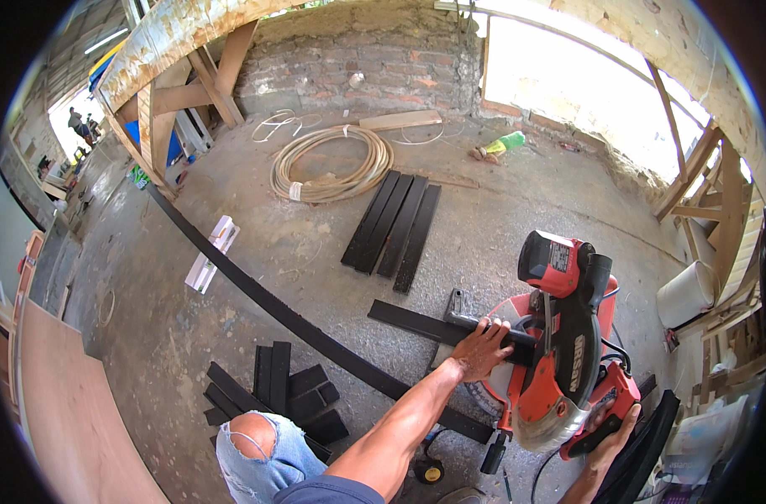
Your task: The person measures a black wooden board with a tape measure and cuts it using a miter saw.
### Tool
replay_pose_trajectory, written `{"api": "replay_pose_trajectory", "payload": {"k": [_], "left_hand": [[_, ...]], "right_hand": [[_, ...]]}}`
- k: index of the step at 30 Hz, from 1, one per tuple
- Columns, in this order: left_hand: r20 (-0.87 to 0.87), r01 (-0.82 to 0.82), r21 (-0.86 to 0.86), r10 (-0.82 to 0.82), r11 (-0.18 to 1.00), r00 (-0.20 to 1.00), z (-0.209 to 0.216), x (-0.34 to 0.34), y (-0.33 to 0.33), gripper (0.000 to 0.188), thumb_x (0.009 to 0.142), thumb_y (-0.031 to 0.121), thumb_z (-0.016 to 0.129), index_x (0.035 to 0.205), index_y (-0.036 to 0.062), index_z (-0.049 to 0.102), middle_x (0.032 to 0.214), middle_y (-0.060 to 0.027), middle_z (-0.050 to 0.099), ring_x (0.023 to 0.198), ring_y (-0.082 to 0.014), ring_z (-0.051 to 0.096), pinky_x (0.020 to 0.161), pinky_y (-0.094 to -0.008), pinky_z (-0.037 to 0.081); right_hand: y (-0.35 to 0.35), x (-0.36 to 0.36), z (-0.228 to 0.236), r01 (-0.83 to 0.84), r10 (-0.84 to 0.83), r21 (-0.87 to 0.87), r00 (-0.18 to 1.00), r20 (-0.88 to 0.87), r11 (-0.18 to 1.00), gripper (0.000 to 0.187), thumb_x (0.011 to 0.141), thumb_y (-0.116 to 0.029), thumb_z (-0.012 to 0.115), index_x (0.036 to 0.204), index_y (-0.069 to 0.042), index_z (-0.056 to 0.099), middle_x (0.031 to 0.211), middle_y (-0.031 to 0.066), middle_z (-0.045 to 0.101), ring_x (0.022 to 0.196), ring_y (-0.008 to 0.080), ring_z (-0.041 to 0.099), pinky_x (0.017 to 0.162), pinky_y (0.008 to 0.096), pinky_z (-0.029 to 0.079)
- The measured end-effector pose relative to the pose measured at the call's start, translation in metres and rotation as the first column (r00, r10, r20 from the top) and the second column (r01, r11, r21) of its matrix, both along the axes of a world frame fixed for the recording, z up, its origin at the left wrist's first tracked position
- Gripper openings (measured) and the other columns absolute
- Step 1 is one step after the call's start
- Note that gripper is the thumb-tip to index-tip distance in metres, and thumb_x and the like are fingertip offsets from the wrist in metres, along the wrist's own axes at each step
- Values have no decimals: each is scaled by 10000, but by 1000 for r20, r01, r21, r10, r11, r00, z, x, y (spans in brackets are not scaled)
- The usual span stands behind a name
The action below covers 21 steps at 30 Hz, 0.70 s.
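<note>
- Strip (412, 321), black and flat, lies across a red-and-black saw (578, 344) on the concrete floor (131, 294), one end jutting out to the left.
- Left hand (481, 347) is clamped over the strip, fingers spread along it, just beside the saw's head.
- Right hand (615, 437) is wrapped around the saw's handle (600, 433) — whether a finger presses a trigger cannot be told from this angle.
- The step in hand appears to be a cut, one hand steadying the strip, the other on the saw; the blade's contact with the strip cannot be made out.
- The next move, by all appearances, calls for a firm left hold, fingers out of the blade's line, and a smooth press on the handle.
- A slip would likely spoil the edge — and the left hand sits near enough to warrant care.
- Short strips (397, 223) lie side by side beyond the saw, a pile (272, 378) rests by the left knee (252, 433), and a long strip (273, 311) passes beneath the left forearm (391, 437), near a tape measure (431, 472).
</note>
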<state>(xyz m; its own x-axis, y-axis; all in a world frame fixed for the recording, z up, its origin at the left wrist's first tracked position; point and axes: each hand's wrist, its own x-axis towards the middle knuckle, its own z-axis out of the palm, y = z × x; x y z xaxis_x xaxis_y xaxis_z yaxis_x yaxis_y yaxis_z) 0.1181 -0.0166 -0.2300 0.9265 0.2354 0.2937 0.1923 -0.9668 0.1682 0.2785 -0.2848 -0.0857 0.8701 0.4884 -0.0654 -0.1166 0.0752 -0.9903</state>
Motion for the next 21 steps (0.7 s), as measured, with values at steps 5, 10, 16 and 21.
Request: {"api": "replay_pose_trajectory", "payload": {"k": [5,10,16,21], "left_hand": [[-6,-4,-9,4,1000,1000,5,0,0,469,850,352,726,1275,155,690,1374,-187,463,1349,-347,402,1099,-541,288],[0,7,-28,-7,1000,1000,4,0,1,463,860,351,719,1276,152,687,1373,-191,463,1347,-348,404,1104,-547,287],[-7,0,-15,0,1000,1000,2,0,0,461,860,347,723,1278,156,684,1386,-187,457,1348,-345,405,1108,-547,286],[-31,-1,20,2,1000,1000,5,-3,0,464,853,355,732,1272,160,688,1383,-177,466,1343,-344,408,1110,-537,282]], "right_hand": [[-7,-2,-14,-15,14,46,1000,23,999,621,1027,-673,395,974,-84,584,647,0,506,527,106,464,484,254,372],[-11,-3,-26,-25,21,52,997,75,998,640,1027,-679,360,987,-82,587,673,-2,535,548,95,475,494,241,373],[-3,0,-7,43,-44,-20,999,-10,999,634,1000,-702,417,968,-95,597,666,-1,540,521,99,488,471,235,382],[30,12,49,27,-28,-27,999,-36,999,609,977,-683,508,918,-86,612,625,-6,538,480,103,511,441,244,403]]}}
